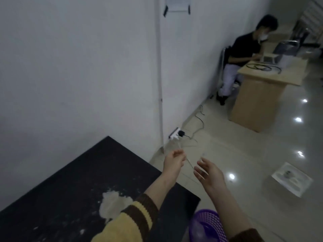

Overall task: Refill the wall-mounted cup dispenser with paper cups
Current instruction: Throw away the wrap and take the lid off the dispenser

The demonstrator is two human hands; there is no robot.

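Holding something thin and clear, perhaps a cup sleeve wrapper, the left hand (174, 160) pinches it past the black table's (70, 180) far right corner; the right hand (208, 172) hovers loose-fingered. Neither cups nor dispenser show. Best peel it slowly, over the purple basket (208, 224).

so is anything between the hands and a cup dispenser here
Cannot tell: no dispenser or paper cups are in view. The left hand and right hand reach over the floor past the black table, something thin and clear between them.
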